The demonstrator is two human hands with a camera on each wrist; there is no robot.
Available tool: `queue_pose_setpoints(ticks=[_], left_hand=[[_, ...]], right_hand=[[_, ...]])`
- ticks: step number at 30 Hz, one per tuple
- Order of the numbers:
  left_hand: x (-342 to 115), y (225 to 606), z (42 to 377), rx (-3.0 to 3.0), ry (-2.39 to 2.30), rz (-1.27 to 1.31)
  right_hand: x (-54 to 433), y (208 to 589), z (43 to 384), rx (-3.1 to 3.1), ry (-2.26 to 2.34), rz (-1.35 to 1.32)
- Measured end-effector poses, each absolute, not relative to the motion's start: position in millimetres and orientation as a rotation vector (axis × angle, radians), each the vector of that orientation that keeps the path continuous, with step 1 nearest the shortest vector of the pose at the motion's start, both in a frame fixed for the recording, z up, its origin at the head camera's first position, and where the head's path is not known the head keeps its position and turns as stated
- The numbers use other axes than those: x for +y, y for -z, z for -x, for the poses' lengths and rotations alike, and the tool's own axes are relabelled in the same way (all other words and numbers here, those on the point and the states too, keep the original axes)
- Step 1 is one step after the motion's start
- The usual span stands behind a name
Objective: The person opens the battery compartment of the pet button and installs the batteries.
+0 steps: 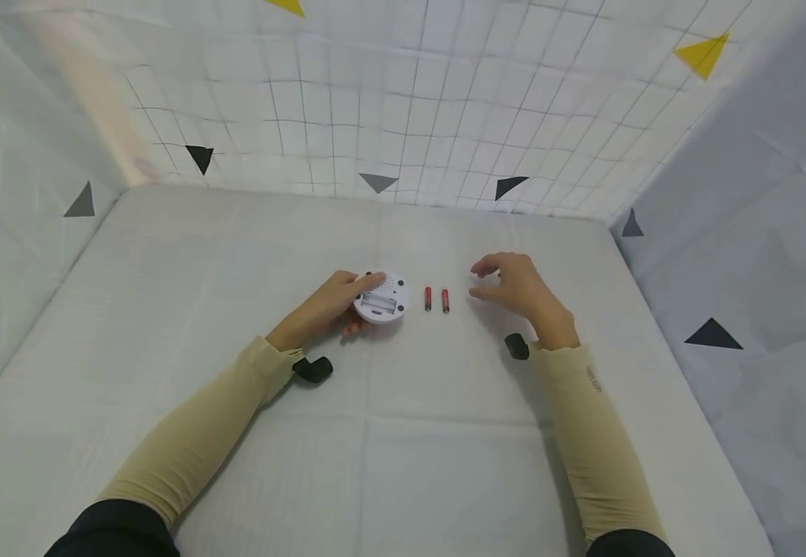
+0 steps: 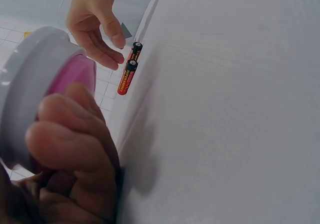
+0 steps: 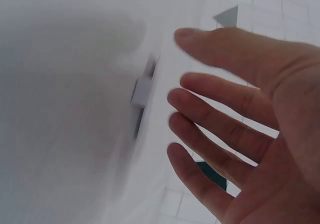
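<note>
My left hand [image 1: 336, 300] grips a round white battery-powered device [image 1: 391, 288], thumb on top and fingers curled beneath. Its upturned face shows speaker holes, small dark feet and an uncovered battery compartment. The left wrist view reveals a pink part [image 2: 75, 76] on its underside. Two red and black batteries [image 1: 428, 299] lie side by side on the table, just right of the device. Farther right, my right hand [image 1: 514, 286] hovers with fingers apart, holding nothing. Below its fingertips a small whitish piece [image 3: 142, 93] lies on the table, blurred in the right wrist view.
A white sheet covers the table [image 1: 431, 464]. Behind it stands a white wall [image 1: 403, 100] with grid lines and dark and yellow triangles. More sheeting [image 1: 737, 232] rises at the sides. Small black wrist cameras [image 1: 312, 370] sit at both wrists.
</note>
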State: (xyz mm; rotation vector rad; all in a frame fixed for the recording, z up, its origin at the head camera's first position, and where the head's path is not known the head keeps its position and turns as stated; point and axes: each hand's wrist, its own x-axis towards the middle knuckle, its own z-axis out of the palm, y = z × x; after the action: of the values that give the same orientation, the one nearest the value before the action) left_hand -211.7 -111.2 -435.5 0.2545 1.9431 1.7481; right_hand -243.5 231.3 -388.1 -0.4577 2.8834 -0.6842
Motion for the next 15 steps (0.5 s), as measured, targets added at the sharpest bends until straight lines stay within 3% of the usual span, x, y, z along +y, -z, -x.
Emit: queue_pose_setpoints(ticks=[15], left_hand=[[-112,435,209,1.941,-1.754,-0.255]], right_hand=[[198,393,232,2.838,0.677,0.620]])
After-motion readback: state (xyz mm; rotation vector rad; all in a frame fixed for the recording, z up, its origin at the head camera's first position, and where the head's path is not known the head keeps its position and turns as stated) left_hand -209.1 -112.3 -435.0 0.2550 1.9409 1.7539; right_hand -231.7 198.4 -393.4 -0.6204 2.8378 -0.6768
